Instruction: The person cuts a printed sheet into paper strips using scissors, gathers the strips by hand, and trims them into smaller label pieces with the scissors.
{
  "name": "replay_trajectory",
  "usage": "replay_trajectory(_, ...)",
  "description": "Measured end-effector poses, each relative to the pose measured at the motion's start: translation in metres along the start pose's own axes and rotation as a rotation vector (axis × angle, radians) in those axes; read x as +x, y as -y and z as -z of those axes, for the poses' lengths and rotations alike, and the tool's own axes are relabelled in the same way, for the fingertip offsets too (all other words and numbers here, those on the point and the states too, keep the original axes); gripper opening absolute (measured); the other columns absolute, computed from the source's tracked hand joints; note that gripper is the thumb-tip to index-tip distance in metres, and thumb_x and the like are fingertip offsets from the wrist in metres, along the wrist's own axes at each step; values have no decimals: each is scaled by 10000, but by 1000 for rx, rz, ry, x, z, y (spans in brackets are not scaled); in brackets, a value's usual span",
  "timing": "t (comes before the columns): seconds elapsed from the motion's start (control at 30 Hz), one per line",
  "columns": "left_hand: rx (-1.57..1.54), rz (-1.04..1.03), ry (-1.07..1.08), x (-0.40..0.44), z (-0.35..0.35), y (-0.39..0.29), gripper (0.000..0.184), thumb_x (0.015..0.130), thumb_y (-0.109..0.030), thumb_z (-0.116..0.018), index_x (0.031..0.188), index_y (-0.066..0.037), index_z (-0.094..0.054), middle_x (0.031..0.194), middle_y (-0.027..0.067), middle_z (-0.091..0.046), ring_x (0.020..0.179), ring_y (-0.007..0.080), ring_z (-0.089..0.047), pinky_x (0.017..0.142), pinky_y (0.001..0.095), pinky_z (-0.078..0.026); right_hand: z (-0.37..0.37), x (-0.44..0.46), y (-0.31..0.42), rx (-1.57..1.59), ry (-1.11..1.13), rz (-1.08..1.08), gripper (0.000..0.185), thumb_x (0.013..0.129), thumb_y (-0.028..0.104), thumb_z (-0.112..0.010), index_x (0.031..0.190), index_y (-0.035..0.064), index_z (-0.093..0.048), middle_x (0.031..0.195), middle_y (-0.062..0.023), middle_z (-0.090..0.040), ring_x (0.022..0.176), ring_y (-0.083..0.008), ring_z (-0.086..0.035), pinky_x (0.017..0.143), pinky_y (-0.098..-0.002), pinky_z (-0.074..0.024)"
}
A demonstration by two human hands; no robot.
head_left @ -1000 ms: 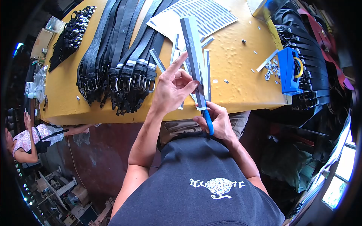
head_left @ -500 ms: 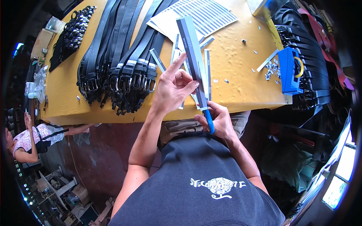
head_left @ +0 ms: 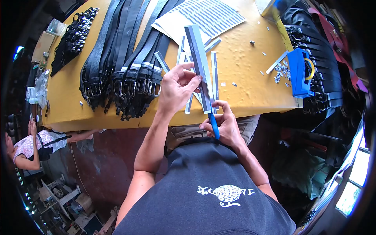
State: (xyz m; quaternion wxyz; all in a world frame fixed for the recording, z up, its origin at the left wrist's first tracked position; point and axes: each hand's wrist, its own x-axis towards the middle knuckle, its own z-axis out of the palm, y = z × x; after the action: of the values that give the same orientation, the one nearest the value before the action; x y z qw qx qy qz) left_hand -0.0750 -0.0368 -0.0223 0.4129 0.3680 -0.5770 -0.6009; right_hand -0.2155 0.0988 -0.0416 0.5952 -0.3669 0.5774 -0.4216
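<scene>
Upright over the table edge is a long paper label strip (head_left: 194, 51), dark and pale grey with small print. My left hand (head_left: 172, 90) pinches it between thumb and fingers at its left side. In my right hand (head_left: 228, 127) is a pair of scissors with a blue handle (head_left: 214, 126); the blades run up along the strip and are mostly hidden by it. The right index finger is bent beside the handle. More cut strips (head_left: 214, 68) lie on the table behind. Beyond them rest printed label sheets (head_left: 219, 15).
Bundles of black belts (head_left: 103, 55) with buckles cover the left of the yellow table (head_left: 250, 82). At the right stand a blue tape dispenser (head_left: 300, 74) and small paper snippets (head_left: 280, 72). More belts (head_left: 313, 51) hang there. Another person (head_left: 37, 145) is at far left.
The strip has shifted slightly down and left. My left index finger, stretched out before, is now curled at the strip. My right index finger has lifted a little.
</scene>
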Motion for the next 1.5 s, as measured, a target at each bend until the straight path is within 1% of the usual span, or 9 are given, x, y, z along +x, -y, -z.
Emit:
replay_trajectory(0.07, -38, 53, 7, -1, -1, 2, 159, 890, -38, -628, 1012, 62, -606, 760, 91, -671, 678, 108, -664, 599, 239, -566, 0, 0, 1, 13, 19, 6, 702, 760, 167, -809, 1270, 10, -354, 678, -84, -656, 593, -98, -612, 526, -242, -515)
replay_trajectory(0.17, -44, 83, 3, -3, -2, 1, 118, 906, -66, -620, 910, 52, -614, 709, 73, -662, 622, 97, -646, 562, 222, -544, 2, 2, -1, -20, 13, -33, 721, 764, 171, -805, 1302, 32, -347, 684, -85, -657, 591, -101, -614, 524, -244, -513)
replay_trajectory(0.33, 12, 79, -23, -6, -8, 3, 163, 936, -115, -590, 890, 42, -597, 693, 57, -646, 561, 84, -603, 503, 224, -497, 0, 3, -4, -8, -10, -40, 783, 780, 155, -786, 1390, 20, -313, 700, -77, -660, 576, -89, -602, 514, -233, -499)
replay_trajectory(0.53, 127, 43, -14, -13, -18, 5, 167, 959, -120, -543, 894, 33, -556, 633, 40, -602, 532, 69, -567, 466, 242, -461, 2, 3, -6, 42, 26, -4, 671, 788, 123, -771, 1344, -3, -416, 698, -63, -646, 575, -72, -579, 517, -218, -476)
replay_trajectory(0.67, 173, -23, 5, -20, -25, 15, 162, 982, -153, -517, 921, -3, -530, 655, 11, -592, 518, 46, -549, 448, 183, -435, 4, 8, -1, 16, 61, 30, 623, 781, 113, -766, 1306, -30, -463, 749, -64, -662, 649, -79, -595, 606, -236, -494)
replay_trajectory(0.93, 193, -16, 26, -25, -24, 16, 137, 977, -125, -517, 916, -4, -534, 649, 17, -588, 477, 43, -503, 415, 202, -391, 4, 11, -7, -17, 47, 110, 614, 775, 130, -771, 1287, -38, -477, 851, -105, -699, 775, -94, -623, 722, -268, -509)
replay_trajectory(1.03, 188, -19, 18, -25, -25, 16, 139, 977, -124, -517, 914, -2, -534, 647, 18, -588, 477, 44, -505, 417, 201, -394, 2, 11, -4, -25, 47, 87, 590, 779, 126, -767, 1272, -41, -490, 841, -93, -694, 763, -80, -609, 715, -261, -504)
replay_trajectory(1.33, 161, -33, 14, -26, -25, 13, 149, 978, -134, -516, 918, 1, -529, 648, 24, -589, 481, 49, -519, 416, 199, -405, 1, 10, -3, 41, 21, 67, 514, 799, 126, -760, 1229, -38, -532, 679, -26, -635, 549, -38, -507, 481, -216, -407)
replay_trajectory(1.5, 148, -26, 15, -27, -26, 12, 158, 980, -143, -512, 914, -1, -526, 643, 33, -599, 474, 54, -530, 418, 198, -417, 1, 9, -1, 34, 9, 46, 535, 798, 135, -769, 1245, -36, -529, 676, -27, -635, 527, -41, -508, 457, -217, -403)
